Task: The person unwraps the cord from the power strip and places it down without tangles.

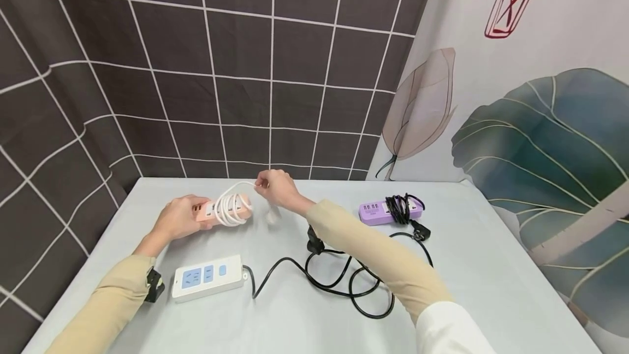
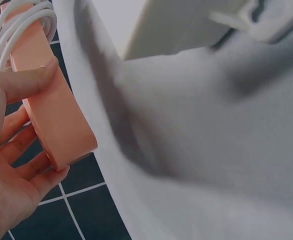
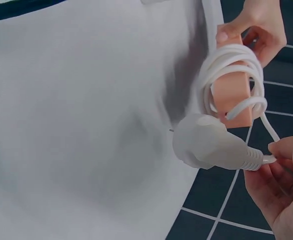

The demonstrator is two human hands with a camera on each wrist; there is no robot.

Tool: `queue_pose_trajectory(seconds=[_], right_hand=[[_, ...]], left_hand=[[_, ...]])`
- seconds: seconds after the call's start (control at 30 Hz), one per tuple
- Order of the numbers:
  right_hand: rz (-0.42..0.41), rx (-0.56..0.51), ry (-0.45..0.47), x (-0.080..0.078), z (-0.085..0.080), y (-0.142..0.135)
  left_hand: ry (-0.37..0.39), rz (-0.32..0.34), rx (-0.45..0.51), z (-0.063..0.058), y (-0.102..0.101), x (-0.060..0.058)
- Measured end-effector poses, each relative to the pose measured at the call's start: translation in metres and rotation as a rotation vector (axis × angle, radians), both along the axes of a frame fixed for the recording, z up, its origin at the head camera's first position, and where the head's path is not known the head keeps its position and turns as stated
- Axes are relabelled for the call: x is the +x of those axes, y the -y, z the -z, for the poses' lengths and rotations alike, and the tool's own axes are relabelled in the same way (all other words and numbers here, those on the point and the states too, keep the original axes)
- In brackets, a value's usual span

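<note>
Table (image 1: 275,324) – pale covering, carrying everything listed below except the lifted strip.

White power strip (image 1: 208,277) – blue socket panels, lying near the person's left sleeve; its black cable (image 1: 319,287) trails in loops to the right.

Purple power strip (image 1: 375,213), on the far right of the table, with a black cord wound about one end.

Peach power strip, the piece in hand (image 2: 59,110): over the far left of the table, seemingly clear of its surface. Casing looks to be hard, smooth plastic; judged light enough for one hand, a little slippery, likely to crack or scuff if dropped. Best hold: the bare end, away from the windings, across its narrow width.

Left hand (image 1: 179,218): clamped on that bare end, thumb along one face, fingers against the other.

Right hand (image 1: 280,187): thumb and fingertips together on the cord, close by the plug.

White cord (image 3: 254,67), in several turns round the far end of the peach strip. Judged soft, springy, apt to slacken if released; best pinched just behind the plug.

White plug (image 3: 206,142), hanging below the right hand. Probably stiff and weighty for its size, liable to swing; its ribbed neck offers a sure hold.
</note>
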State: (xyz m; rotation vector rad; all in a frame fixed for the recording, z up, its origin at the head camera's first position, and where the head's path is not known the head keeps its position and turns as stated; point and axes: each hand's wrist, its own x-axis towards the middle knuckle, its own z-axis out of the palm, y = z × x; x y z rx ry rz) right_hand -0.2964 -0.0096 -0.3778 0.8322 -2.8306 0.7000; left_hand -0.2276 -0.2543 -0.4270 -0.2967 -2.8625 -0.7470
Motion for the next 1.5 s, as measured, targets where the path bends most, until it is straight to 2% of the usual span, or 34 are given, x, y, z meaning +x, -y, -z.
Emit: queue_pose_trajectory(seconds=[0.2,0.47,0.8,0.97,1.17,1.5], right_hand=[[-0.056,0.013,-0.026,0.008,-0.005,-0.004],[-0.089,0.011,-0.085,0.016,-0.008,-0.008],[-0.147,0.0,-0.091,0.027,-0.011,-0.01],[-0.18,0.02,-0.092,0.033,-0.011,-0.012],[-0.213,0.046,-0.144,0.038,-0.011,-0.016],[-0.235,0.101,-0.162,0.042,-0.007,-0.023]], left_hand=[[-0.014,0.013,-0.02,0.002,0.0,0.001],[-0.018,0.009,-0.028,0.002,-0.003,0.0],[-0.032,-0.013,-0.029,0.004,-0.003,0.0],[-0.031,-0.033,-0.022,0.004,-0.003,0.0],[-0.018,-0.061,-0.022,0.004,-0.003,0.0],[-0.028,-0.063,-0.007,0.004,-0.002,0.001]])
